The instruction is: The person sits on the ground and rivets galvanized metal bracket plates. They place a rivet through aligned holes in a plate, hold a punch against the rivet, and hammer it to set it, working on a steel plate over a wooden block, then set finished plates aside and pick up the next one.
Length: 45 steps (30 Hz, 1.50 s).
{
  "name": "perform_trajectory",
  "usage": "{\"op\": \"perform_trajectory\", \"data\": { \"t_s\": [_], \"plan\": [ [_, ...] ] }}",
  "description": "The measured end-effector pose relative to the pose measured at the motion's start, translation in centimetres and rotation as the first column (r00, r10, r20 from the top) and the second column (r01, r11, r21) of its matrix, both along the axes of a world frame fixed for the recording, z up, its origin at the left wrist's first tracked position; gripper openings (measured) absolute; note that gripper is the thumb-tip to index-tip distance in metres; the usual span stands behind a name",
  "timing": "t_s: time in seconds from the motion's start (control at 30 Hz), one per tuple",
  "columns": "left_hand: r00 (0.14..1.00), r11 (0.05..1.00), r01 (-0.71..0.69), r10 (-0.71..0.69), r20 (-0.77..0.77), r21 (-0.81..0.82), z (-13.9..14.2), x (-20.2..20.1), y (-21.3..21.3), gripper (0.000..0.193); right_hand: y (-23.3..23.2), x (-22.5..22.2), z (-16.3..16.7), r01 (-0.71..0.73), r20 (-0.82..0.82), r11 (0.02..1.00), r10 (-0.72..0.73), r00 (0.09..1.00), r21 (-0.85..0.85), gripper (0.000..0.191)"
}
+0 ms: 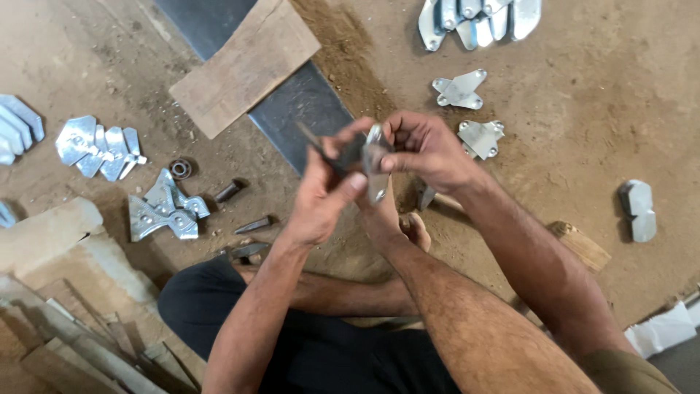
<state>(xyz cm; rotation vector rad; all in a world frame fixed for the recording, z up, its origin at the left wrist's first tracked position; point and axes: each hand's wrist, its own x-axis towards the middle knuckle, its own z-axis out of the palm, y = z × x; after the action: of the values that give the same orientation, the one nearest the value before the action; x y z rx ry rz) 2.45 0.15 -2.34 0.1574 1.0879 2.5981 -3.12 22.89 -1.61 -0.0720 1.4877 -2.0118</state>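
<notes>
Shiny silver-grey metal plate (pixel 375 164) against brown dirt floor (pixel 583 95); pale tan wooden board (pixel 244 66) over a dark grey slab (pixel 302 109); black trousers (pixel 321 350).

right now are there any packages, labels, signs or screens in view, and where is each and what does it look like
None that can be made out: no package, label, sign or screen shows.
The nearest candidate is a white crumpled piece at the right edge on the dirt floor; whether it is wrapping cannot be told.
The left hand and right hand hold a bare grey metal piece, unmarked.
</notes>
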Motion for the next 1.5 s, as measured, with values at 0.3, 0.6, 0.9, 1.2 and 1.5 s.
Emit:
{"op": "perform_trajectory", "data": {
  "t_s": [0.3,0.6,0.9,1.2,1.5],
  "plan": [
    [0.985,0.985,0.162,-0.165,0.044,0.063,-0.1,-0.1,-1.2,0.05,-2.4,-0.2,1.2,-0.068,0.146,0.997,0.073,0.987,-0.038,0.047],
    [0.978,0.991,-0.022,0.049,0.201,-0.135,0.9,0.7,-0.5,0.054,-3.6,2.5,4.1,-0.03,-0.194,0.969,0.08,0.978,0.247,0.069],
    [0.988,0.982,-0.083,0.104,0.117,-0.171,1.5,1.4,-1.1,0.06,-4.2,2.5,4.5,0.017,-0.123,0.994,-0.004,0.992,0.104,0.061],
    [0.98,0.984,-0.056,0.087,0.18,-0.169,1.8,1.9,-1.4,0.057,-4.3,3.0,4.8,0.014,-0.056,1.0,-0.015,0.998,-0.018,0.059],
    [0.979,0.984,-0.067,0.096,0.178,-0.163,1.8,1.7,-1.4,0.055,-4.5,2.5,5.2,-0.01,-0.086,1.0,0.011,0.996,0.013,0.057]
  ]
}}
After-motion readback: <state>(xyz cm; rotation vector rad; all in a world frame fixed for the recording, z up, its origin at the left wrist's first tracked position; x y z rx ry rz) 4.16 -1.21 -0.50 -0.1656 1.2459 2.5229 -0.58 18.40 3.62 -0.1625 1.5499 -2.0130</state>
